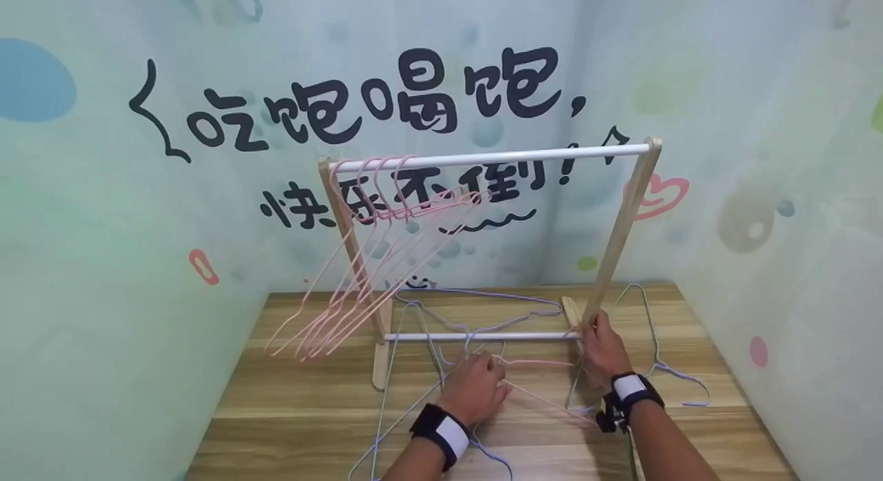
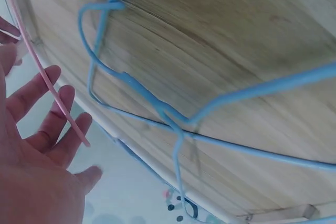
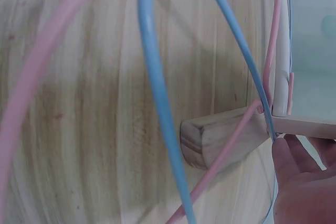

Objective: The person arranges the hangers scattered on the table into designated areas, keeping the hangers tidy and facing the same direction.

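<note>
A small clothes rack with wooden posts and a white top rail [image 1: 524, 155] stands on the wooden table. Low on its right post [image 1: 624, 226], my right hand [image 1: 606, 346] holds on, thumb near the joint in the right wrist view. My left hand [image 1: 474, 390] is before the lower white rail [image 1: 476, 337]. Across its loosely spread fingers [image 2: 34, 95] lies the hook end of a pink hanger [image 2: 44, 77], whose arms reach toward the right post. Several pink hangers [image 1: 359, 274] hang at the left of the top rail.
Blue hangers lie about: one behind the lower rail [image 1: 483, 292], another right of the rack [image 1: 652, 329], more near the left forearm [image 1: 414, 405]. Rack feet [image 1: 379, 365] rest on the table [image 1: 276, 412]. Patterned walls [image 1: 772, 156] enclose the back and sides.
</note>
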Demonstrator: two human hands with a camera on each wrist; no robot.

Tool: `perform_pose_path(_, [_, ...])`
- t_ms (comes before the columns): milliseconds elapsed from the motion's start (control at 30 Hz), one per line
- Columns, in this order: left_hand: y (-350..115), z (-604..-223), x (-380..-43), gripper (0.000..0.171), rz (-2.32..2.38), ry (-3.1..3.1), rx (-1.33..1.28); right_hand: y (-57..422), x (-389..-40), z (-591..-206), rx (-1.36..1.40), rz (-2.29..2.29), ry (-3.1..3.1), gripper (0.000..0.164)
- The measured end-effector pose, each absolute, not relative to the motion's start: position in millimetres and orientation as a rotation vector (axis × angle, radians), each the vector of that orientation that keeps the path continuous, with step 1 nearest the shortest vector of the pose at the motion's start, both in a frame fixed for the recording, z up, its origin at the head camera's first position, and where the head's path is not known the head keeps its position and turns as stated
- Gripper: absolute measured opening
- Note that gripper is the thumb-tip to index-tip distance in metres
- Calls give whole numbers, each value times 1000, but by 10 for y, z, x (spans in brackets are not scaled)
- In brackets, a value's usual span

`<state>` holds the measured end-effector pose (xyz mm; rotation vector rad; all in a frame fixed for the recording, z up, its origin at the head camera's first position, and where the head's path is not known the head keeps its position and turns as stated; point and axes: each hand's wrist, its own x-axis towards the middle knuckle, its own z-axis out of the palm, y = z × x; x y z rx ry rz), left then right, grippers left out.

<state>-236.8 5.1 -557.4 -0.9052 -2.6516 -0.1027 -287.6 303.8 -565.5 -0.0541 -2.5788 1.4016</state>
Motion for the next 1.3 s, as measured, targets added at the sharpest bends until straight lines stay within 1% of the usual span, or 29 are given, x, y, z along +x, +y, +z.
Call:
perform_pose_path(100, [130,-5552,-2367,20,-70,-2581,-908,3072,-2846,-5595,-75,1370,-2594,18])
perform_pose_path(233, [239,-5559,-2387,17,-116,-2535,-901,3087,-2806,-5493,-75,1393,-2601,37])
perform_pose_path(333, [321,-5584,-2419,18,-143,-2529,-899,3111,-2806,-5458,-51,1406,-2590,45])
perform_pose_path(633, [472,-5642,-2501,23,-61,-2497,-908,3182,-2837,-5449,8,1416,-2572,48])
perform_pose_path(800, [546,-5630,-2531,23,-65,-2494,-917,3189,-2834,-5413,30,1396,-2580,43])
perform_pose_path(1033, [556,-5660,-2509,17,-62,-2438,-981,3091,-2848,-5398,13,1368,-2585,23])
perform_pose_path(1100, [553,-5659,-2498,16,-66,-2417,-1001,3081,-2849,-5402,5,1371,-2581,21])
perform_pose_path(1300, [442,-5620,-2477,24,-34,-2443,-971,3087,-2889,-5432,-12,1413,-2565,17])
